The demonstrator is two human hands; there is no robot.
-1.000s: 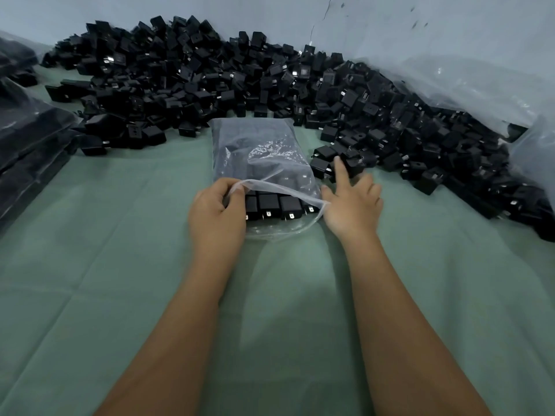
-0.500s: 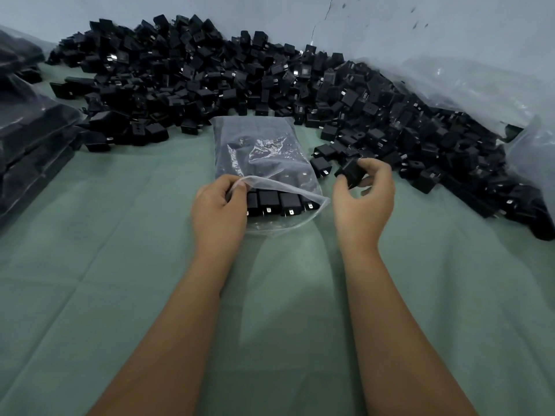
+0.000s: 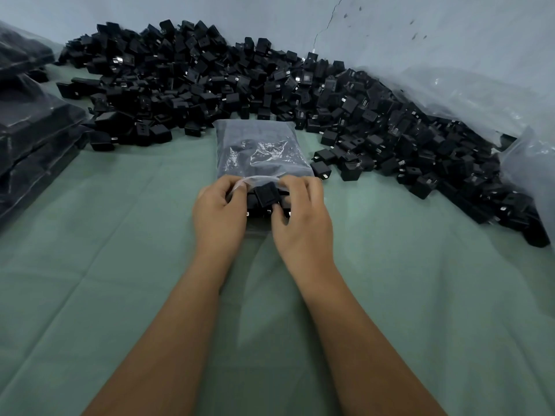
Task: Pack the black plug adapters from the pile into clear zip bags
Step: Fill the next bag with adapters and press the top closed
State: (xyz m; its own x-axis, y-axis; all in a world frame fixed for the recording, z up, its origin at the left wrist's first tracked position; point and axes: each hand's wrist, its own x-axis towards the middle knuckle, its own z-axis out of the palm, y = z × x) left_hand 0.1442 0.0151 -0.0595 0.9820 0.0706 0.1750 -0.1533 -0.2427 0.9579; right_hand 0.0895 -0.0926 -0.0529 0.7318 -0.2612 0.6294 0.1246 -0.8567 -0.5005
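A clear zip bag (image 3: pixel 261 148) lies flat on the green cloth, its mouth toward me, partly filled with black plug adapters in rows. My left hand (image 3: pixel 219 211) pinches the upper lip of the bag's mouth and holds it up. My right hand (image 3: pixel 300 217) grips one black plug adapter (image 3: pixel 268 195) at the mouth of the bag, over the row inside. The big pile of black plug adapters (image 3: pixel 270 82) stretches along the wall behind the bag and down the right side.
Filled bags of adapters (image 3: pixel 33 130) are stacked at the left edge. Loose clear plastic sheeting (image 3: pixel 468 94) lies against the wall at the right. Green cloth (image 3: pixel 120 265) covers the surface around my arms.
My right hand picked an adapter from the pile's edge, then carried it left to the bag's mouth. My left hand kept hold of the bag's lip.
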